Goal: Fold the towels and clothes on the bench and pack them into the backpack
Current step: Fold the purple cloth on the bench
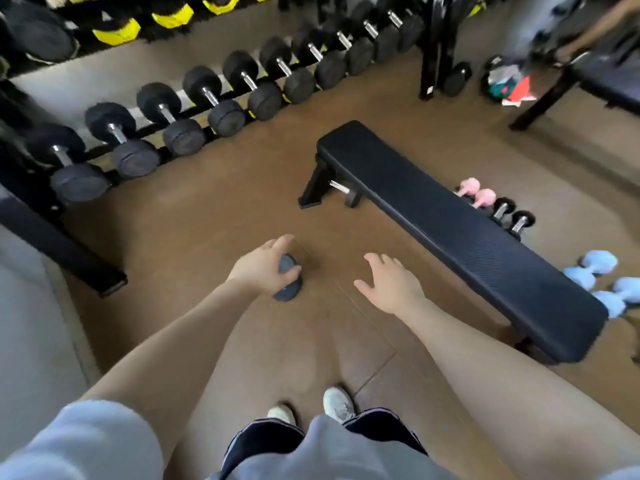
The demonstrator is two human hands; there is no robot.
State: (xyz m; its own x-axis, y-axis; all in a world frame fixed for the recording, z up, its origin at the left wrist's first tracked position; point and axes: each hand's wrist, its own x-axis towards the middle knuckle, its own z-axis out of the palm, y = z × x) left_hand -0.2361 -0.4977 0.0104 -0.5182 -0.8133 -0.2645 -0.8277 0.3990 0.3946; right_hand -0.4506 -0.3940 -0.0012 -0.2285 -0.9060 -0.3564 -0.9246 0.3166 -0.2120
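Bench (464, 237) beyond right grip (391, 289) (apart)

no readable text, labels or numbers

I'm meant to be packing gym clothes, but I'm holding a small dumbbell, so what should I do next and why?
Probably set the dumbbell down from your left hand. The near bench is bare; your right hand is free; some cloth lies at the far right.
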